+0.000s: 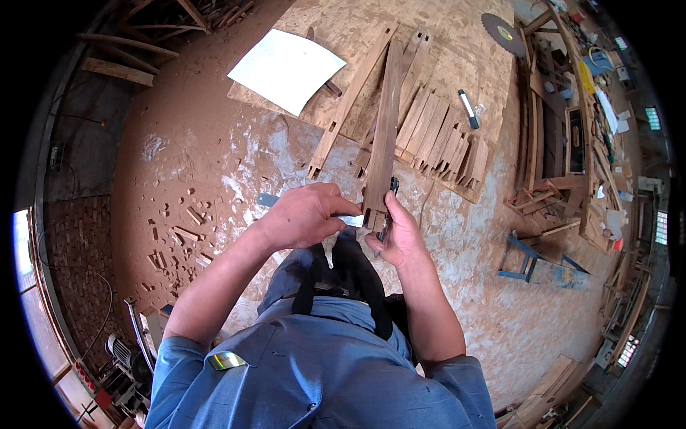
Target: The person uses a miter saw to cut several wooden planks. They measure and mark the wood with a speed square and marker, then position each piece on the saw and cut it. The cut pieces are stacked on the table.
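My left hand [304, 214] is closed on a thin flat metal strip like a steel ruler [269, 200]. One end sticks out beyond the knuckles, and its bright other end touches or nearly touches the near end of a long brown wooden bar [384, 136]. That bar has slots cut in its near end, and its far part lies over other bars on the board. At the bar's right side, my right hand [401, 232] grips it near the end, thumb and fingers around it. A small dark tool [394, 185] shows between this hand and the wood; its kind is unclear.
A plywood worktop [457, 64] carries a white sheet [287, 70], longer slotted bars [350, 107], a row of short wooden pieces [429, 129] and a marker pen [468, 109]. A circular saw blade [503, 34] lies at the far right. Wood offcuts [186, 234] litter the floor at left.
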### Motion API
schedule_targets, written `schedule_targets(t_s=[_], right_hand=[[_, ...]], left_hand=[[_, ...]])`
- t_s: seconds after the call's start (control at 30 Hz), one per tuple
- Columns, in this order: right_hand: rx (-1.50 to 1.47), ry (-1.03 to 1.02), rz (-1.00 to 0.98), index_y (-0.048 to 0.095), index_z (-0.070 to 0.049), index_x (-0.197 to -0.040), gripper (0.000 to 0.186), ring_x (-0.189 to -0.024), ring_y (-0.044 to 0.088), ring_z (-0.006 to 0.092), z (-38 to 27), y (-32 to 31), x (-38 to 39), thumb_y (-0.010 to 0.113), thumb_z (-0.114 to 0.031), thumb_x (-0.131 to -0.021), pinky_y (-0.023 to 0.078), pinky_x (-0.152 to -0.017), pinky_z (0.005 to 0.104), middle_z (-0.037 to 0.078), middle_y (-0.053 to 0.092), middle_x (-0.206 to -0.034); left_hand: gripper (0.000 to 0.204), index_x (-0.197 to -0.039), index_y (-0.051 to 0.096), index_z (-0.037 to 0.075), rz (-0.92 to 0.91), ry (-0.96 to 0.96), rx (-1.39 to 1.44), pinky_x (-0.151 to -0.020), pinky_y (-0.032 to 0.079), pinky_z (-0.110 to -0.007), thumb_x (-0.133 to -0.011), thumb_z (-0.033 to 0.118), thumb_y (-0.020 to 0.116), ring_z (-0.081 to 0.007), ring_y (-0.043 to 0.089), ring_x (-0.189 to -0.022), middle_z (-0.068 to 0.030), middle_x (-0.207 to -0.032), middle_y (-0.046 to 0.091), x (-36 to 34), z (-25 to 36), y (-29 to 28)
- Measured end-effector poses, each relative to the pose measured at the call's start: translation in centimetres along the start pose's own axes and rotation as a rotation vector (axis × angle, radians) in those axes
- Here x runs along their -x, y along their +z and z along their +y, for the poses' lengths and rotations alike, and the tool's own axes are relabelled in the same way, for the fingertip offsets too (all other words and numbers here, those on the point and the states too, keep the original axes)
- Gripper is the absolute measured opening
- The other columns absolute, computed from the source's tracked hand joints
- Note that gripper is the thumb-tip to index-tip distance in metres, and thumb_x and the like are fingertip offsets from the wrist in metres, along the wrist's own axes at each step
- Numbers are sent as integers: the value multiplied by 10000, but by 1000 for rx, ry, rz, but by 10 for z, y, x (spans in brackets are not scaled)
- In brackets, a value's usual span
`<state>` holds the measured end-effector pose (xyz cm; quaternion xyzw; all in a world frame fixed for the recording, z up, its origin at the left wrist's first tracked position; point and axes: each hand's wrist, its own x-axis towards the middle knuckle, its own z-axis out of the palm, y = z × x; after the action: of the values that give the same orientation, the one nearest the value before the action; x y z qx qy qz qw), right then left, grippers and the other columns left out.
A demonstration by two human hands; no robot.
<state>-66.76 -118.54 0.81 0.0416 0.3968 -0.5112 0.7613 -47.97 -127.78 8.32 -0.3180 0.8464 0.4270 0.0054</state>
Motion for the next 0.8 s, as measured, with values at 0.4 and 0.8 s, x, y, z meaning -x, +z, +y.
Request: schedule_targets(t_s=[0.4, 0.8], right_hand=[[4, 18, -1, 603, -82, -1047, 375, -616, 588, 140, 1, -2, -2, 555, -439, -944, 343, -358, 252, 92, 673, -912], [18, 19, 25, 606, -95, -1039, 353, -628, 596, 135, 0, 3, 1, 557, -431, -944, 343, -371, 252, 79, 679, -904]], left_hand=[[302, -1086, 694, 191, 0, -17, -27, -816, 504, -384, -787, 162, 656, -274, 612, -934, -85, -896, 604, 0, 0, 0], [308, -1091, 697, 214, 16, -4, -10, -796, 505, -377, -789, 172, 657, -266, 616, -915, -76, -882, 596, 0, -5, 4]])
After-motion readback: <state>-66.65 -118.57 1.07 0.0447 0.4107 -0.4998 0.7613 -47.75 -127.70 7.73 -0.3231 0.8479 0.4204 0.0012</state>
